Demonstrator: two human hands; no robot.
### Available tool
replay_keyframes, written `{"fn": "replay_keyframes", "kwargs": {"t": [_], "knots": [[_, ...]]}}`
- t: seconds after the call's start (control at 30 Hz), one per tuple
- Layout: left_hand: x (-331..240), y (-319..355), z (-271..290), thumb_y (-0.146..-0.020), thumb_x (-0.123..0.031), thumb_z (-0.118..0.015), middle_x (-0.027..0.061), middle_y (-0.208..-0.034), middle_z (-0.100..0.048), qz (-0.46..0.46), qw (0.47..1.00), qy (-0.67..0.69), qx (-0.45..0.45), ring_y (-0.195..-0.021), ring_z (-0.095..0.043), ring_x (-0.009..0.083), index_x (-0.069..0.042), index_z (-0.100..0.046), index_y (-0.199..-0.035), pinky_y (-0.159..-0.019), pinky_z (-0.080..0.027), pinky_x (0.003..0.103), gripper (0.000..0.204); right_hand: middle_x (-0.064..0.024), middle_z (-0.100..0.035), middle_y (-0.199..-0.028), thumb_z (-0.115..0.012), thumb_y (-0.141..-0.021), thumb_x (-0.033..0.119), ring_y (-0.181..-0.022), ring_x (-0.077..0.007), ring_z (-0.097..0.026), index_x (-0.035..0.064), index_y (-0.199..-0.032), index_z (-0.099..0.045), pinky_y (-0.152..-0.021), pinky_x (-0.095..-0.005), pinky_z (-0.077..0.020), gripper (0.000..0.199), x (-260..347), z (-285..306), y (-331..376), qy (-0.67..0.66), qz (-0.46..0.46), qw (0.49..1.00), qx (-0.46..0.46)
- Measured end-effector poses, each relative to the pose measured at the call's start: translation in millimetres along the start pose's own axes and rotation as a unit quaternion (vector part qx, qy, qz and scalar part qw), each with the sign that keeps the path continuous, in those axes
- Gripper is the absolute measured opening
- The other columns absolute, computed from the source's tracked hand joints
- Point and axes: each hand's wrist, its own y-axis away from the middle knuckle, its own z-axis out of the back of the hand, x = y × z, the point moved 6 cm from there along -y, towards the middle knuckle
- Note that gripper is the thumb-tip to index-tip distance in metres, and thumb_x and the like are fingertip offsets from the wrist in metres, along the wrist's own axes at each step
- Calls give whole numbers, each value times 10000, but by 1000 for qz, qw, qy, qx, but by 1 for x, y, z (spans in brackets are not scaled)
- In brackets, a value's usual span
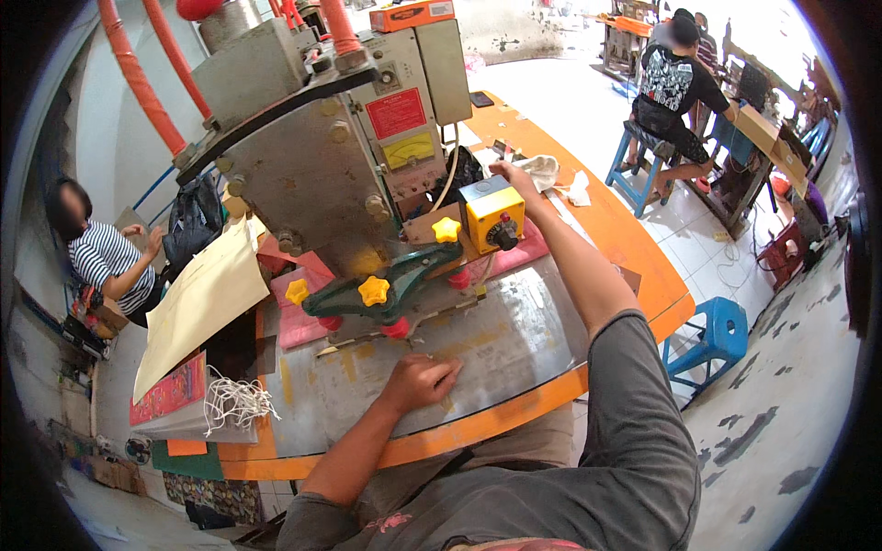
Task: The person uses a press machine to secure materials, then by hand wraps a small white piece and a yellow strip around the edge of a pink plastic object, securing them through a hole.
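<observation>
On the orange tabletop [634, 243], a large grey press [317, 184] is stood above a metal plate [519, 340], by which much of the near side is covered. The left hand [420, 379] is rested on the plate's near part, in front of the press; its grip is curled closed, and whether anything is held inside cannot be told. The right hand [517, 186] is stretched forward to the far right side of a yellow box [485, 220], which is mounted at the right of the press; its fingertips are partly hidden there, so the state of that grip cannot be told, nor whether the box is touched. A black dial [503, 235] is set on the box's near face. Between the two hands, a green bracket [404, 278] is spread low over the plate, topped by yellow knobs [374, 290] and footed with red tips [395, 328]. Pink sheets [296, 331] are laid at both sides of the bracket. Just beside the right hand, a white cloth [540, 171] is bunched on the tabletop. At the left, a cream sheet [197, 308] is propped above a red-printed bag [175, 404], over which white cords [237, 404] are tangled. Farther off, a striped shirt [108, 262] is worn by a person at the left, and a blue stool [638, 142] is occupied by another at the right.
</observation>
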Motion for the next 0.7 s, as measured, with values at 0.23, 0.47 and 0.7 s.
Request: {"fn": "replay_keyframes", "kwargs": {"t": [0.23, 0.47, 0.7], "knots": [[8, 9, -7, -868, -134, -819, 89, -793, -776, -14, 1000, 10, -5, -594, -693, 270, -105, -836, -963, -586, -555, 413, 101, -85, -774, -1119, -765, -988, 163, -974, -140, -726, -29, -1182, -752, -857, -288, -579, 273, 23, 15, 20, -123, -63, 988, 70], [4, 2, -8, -873, -161, -804, 95, -839, -782, 1, 1000, 13, 22, -664, -719, 282, -107, -837, -1010, -652, -585, 421, 151, -163, -789, -1060, -769, -931, 164, -926, -206, -753, -74, -1185, -731, -825, -331, -593, 349, 28, 40, 25, 18, -37, 998, 45], [5, 6, -4, -873, -176, -813, 116, -712, -724, 6, 999, 37, -7, -621, -705, 303, -104, -835, -998, -621, -566, 442, 146, -224, -773, -1002, -790, -878, 152, -878, -322, -762, -12, -1043, -764, -805, -428, -590, 234, 34, 26, 34, 208, 72, 975, -16]]}}
